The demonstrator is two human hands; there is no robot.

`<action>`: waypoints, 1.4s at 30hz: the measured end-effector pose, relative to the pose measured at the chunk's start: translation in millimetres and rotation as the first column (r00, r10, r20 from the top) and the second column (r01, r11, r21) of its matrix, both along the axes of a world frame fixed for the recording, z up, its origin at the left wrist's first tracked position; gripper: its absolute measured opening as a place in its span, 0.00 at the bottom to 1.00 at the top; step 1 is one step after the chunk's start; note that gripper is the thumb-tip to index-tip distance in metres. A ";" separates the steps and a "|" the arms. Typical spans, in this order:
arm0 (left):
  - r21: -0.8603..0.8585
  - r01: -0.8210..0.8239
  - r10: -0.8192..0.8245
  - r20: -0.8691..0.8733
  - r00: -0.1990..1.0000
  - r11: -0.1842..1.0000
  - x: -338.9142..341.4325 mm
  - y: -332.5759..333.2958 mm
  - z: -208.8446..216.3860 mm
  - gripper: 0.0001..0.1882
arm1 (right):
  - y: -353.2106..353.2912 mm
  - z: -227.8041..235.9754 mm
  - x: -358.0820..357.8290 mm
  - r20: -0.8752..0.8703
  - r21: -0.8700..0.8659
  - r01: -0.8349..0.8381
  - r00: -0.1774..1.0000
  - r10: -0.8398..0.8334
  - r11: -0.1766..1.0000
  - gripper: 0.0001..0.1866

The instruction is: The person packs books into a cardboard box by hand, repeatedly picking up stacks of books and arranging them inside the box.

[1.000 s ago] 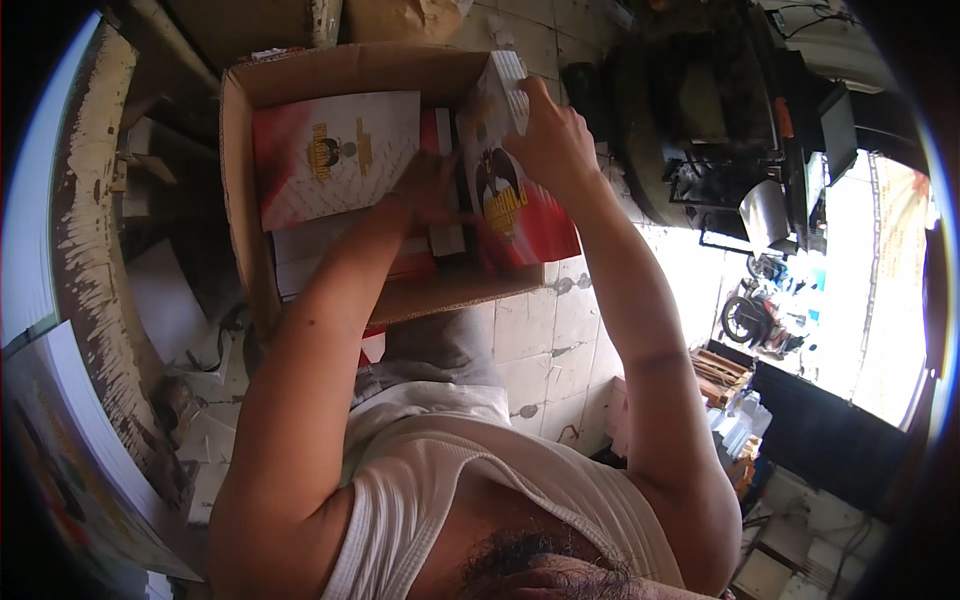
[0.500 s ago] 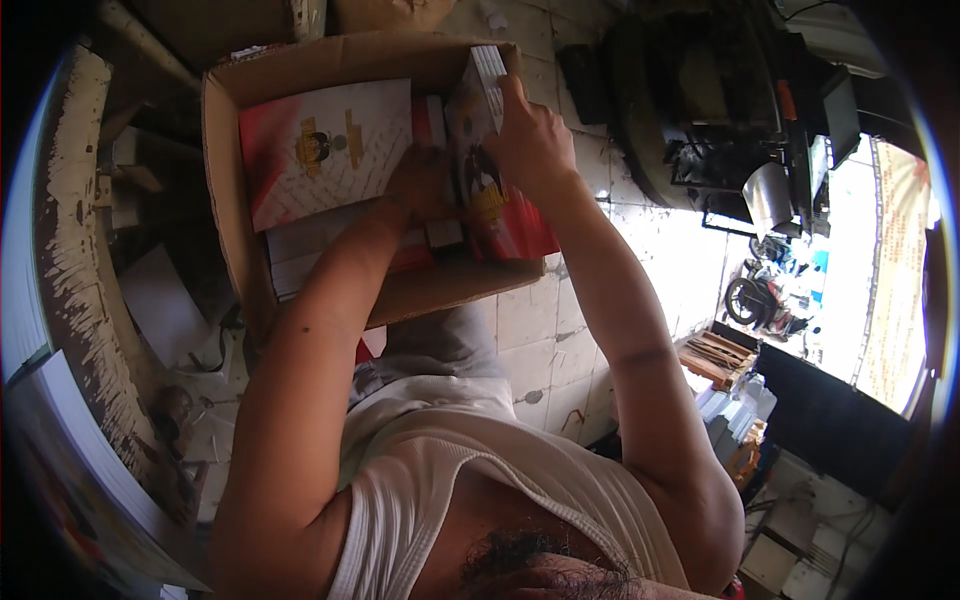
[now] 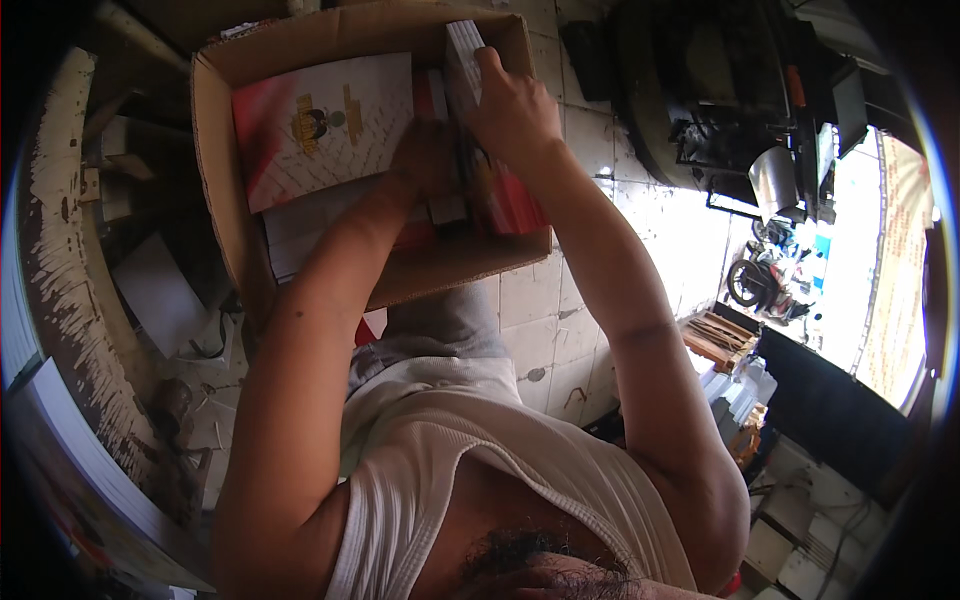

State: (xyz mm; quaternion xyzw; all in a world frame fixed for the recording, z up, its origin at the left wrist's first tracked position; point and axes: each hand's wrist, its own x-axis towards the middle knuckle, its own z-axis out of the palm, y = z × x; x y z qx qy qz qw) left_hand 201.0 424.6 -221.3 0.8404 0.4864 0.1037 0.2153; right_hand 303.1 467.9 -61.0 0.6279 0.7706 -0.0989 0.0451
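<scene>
An open cardboard box in front of me holds several red-and-white books. At its right side, a bundle of books stands on edge, tilted, with its white page edges up at the far end. My right hand is closed on the upper far part of this bundle, thumb over the page edges. My left hand reaches down into the shaded middle of the box, beside the bundle. Its fingers are dark and blurred. Left of it, a book with a white and red cover lies face up on other books.
Light floor tiles lie right of the box. Dark machinery stands at the far right, by a bright doorway with a motorbike. A wooden crate and papers are near my right elbow. A worn, paint-stained edge runs along the left.
The box and both hands appear higher in the picture. The bundle under my right hand has turned more upright, so less of its cover shows. My left hand stays inside the box.
</scene>
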 end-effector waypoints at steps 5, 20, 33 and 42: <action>-0.030 0.030 -0.030 -0.025 0.999 0.999 2.3 2.1 10.8 0.44 | -1.3 3.4 1.0 0.003 -0.012 0.006 1.000 -0.006 1.000 0.27; -0.029 0.006 -0.007 -0.026 1.000 1.000 8.0 1.6 -4.8 0.46 | -2.1 -0.2 3.1 -0.018 0.052 -0.017 1.000 0.018 0.998 0.18; -0.033 -0.015 0.012 -0.092 0.996 0.999 17.9 -7.4 -5.3 0.44 | 3.0 -18.9 11.4 -0.025 0.035 -0.033 0.999 0.033 0.999 0.25; -0.026 -0.073 0.071 -0.053 0.996 0.997 27.7 -12.0 -15.1 0.44 | 4.1 -27.2 14.0 -0.021 0.009 -0.032 0.999 0.032 0.999 0.28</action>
